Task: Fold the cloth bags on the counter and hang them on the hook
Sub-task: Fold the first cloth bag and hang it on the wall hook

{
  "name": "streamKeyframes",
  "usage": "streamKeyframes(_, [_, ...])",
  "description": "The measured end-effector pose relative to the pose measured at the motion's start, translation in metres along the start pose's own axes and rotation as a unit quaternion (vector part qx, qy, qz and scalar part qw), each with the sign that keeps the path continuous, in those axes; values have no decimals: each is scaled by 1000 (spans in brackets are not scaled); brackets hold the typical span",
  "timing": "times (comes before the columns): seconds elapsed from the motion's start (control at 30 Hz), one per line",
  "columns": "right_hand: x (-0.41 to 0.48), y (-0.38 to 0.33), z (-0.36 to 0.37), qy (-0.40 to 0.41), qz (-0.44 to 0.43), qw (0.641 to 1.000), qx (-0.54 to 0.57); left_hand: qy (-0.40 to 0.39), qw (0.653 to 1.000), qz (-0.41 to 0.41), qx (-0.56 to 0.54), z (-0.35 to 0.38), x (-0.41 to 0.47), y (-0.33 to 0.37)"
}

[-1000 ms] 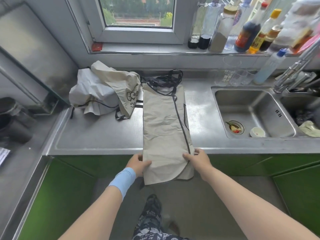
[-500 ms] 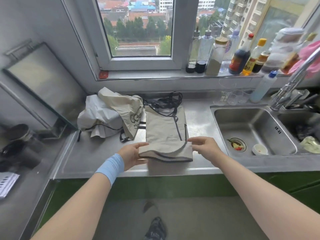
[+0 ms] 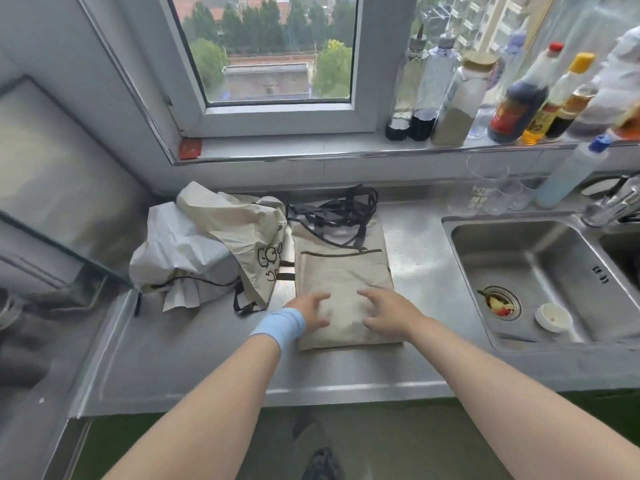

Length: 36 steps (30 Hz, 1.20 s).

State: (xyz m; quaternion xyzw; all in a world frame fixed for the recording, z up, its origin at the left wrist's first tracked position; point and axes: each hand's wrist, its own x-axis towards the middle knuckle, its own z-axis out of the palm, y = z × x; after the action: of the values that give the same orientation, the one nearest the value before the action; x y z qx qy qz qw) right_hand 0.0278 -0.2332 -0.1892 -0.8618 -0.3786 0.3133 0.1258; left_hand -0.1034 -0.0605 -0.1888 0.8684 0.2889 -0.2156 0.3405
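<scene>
Beige cloth bag with dark trim [image 3: 343, 289]: folded into a flat rectangle, lying on the stainless steel surface [image 3: 207, 348], between the crumpled pile of white and printed beige bags [image 3: 214, 247] and the steel sink [image 3: 540, 258]. Right beside the pile, well apart from the sink.

Left grip [image 3: 310, 311]: fingers spread, relaxed, resting on the near-left part of the fold. Pinching nothing.
Right grip [image 3: 384, 311]: fingers spread, slightly curved, on the near-right part. Blurred, so cannot tell whether pressing or just touching.

Black strap handles [image 3: 332, 213]: bunched in a tangle at the far end, outside the fold.

Probably mid-step: flattening the fold on bag 1. At least 2 more in the pile, unfolded. No hook in view.

To do this step well:
- Go flat-palmed, not fingertips only.
- Sweep from the middle outward and away, to push air out and set the crease.
- Keep 1 palm anchoring while the other sweeps, to avoid skating on slick steel.
- Check the side edges for alignment before any further fold.
- Leave the straps free and untangle them now, since hanging likely needs 1 clean loop.
- Keep clear of the pile's loose black strap to avoid snagging.
</scene>
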Motion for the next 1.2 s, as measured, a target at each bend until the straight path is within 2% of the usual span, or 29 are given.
streamKeyframes(0.07, [3, 10, 9, -27, -70, 990, -120, -16, 995, 11, 97, 8, 10, -2])
streamKeyframes(0.17, [3, 22, 16, -68, -89, 972, -208, 4, 974, 22, 225, 11, 14, 0])
streamKeyframes(0.3, [8, 28, 16, -27, -141, 945, -295, 31, 946, 74, 313, 17, 11, 0])
streamKeyframes(0.43, [8, 17, 21, 26, -193, 936, -294, 30, 955, 101, 276, 24, 7, 2])
streamKeyframes(0.53, [2, 11, 17, 32, -161, 950, -265, 11, 962, 85, 260, 23, 0, 9])
streamKeyframes(0.6, [-2, 6, 8, 32, -131, 972, -191, -9, 965, 68, 254, 20, -6, 15])
streamKeyframes(0.63, [-6, 4, 3, 14, -111, 981, -159, -21, 968, 54, 246, 19, -9, 19])
streamKeyframes(0.7, [-15, -3, -9, -79, -67, 987, -124, -76, 975, 13, 209, 16, -18, 25])
streamKeyframes(0.8, [-23, -10, -19, -245, -10, 964, -103, -232, 964, -58, 119, 21, -28, 27])
streamKeyframes(0.87, [-19, -12, -18, -294, 19, 953, -69, -272, 953, -69, 113, 24, -27, 25])
streamKeyframes(0.93, [-10, -13, -20, -266, 43, 963, -15, -234, 963, -60, 122, 20, -18, 24])
streamKeyframes(1.07, [23, -13, -30, -83, 29, 995, -42, -135, 987, -22, 84, -6, 14, 26])
streamKeyframes(1.2, [68, -13, -47, 62, 43, 997, -19, 48, 992, 35, 112, -50, 57, 32])
